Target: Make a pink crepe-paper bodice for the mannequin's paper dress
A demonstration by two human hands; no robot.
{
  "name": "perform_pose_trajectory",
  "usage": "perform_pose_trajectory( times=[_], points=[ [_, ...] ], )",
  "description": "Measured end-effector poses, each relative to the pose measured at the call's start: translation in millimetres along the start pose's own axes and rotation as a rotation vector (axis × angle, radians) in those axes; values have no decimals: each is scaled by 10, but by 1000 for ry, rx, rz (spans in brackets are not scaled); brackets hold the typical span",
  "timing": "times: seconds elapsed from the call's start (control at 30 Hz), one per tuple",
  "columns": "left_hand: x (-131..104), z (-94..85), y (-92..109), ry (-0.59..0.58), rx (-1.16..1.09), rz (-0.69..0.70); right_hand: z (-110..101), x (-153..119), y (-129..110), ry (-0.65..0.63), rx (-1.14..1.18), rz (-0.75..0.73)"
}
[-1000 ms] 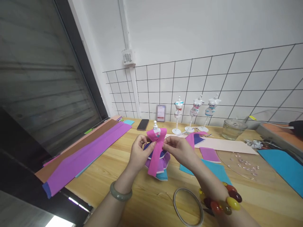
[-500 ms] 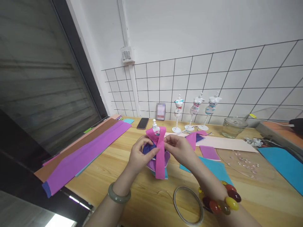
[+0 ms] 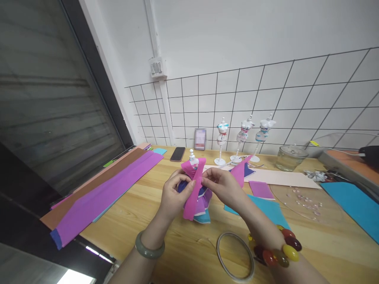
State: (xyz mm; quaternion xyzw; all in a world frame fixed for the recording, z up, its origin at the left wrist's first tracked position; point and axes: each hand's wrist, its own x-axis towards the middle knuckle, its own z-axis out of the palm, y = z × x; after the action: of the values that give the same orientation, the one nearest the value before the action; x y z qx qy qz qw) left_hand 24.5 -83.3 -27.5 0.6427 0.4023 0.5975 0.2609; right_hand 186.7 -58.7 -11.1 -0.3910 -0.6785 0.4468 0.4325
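Note:
A small white dress-form mannequin [image 3: 192, 155] stands before me, dressed in layers of purple, dark blue and light blue crepe paper [image 3: 202, 217]. Its front is crossed by a pink paper strip [image 3: 192, 205] whose free end hangs slanting over the skirt. My left hand [image 3: 175, 194] wraps the form's left side, thumb pressing the strip at the waist. Opposite it, my right hand [image 3: 222, 184] pinches thumb and fingers together at the waist; their tips are partly hidden. Pink paper [image 3: 240, 174] rises beyond the right hand; whether it joins the strip is hidden.
Three more mini mannequins [image 3: 222, 134] stand by the wire grid, near two phones [image 3: 177, 154]. Long paper sheets [image 3: 109, 189] lie left. At right are blue paper [image 3: 266, 209], a clear disc with small gems [image 3: 304, 203] and a glass of liquid [image 3: 291, 158]. A metal ring [image 3: 219, 252] lies in front.
The hanging end of the pink strip has swung left, from straight down to slanting, baring more of the skirt. The pink paper beyond my right hand now stands up higher.

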Motion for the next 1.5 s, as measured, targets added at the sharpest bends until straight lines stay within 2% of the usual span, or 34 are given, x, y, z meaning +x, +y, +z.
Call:
perform_pose_trajectory(
  times=[0.27, 0.53, 0.77, 0.93, 1.17, 1.37, 1.5],
  points=[
    [-6, 44, -7, 94, 32, -74, -16, 3, -3, 8, -40, -3],
    [16, 76, 15, 106, -11, -129, -27, 9, 6, -12, -38, -7],
    [30, 85, -10, 136, -50, -181, -197, -38, -70, -103, -27, 20],
    [41, 84, 11, 78, -144, -214, -179, -49, -130, -77, -3, -3],
    [60, 76, 31, -10, -242, -205, -64, -16, -110, 59, -143, -72],
    [81, 50, -6, -49, -389, -217, -53, 1, -43, 64, -114, -113],
    [99, 53, -9, -36, -337, -232, -39, 7, -28, 54, -90, -107]
  ],
)
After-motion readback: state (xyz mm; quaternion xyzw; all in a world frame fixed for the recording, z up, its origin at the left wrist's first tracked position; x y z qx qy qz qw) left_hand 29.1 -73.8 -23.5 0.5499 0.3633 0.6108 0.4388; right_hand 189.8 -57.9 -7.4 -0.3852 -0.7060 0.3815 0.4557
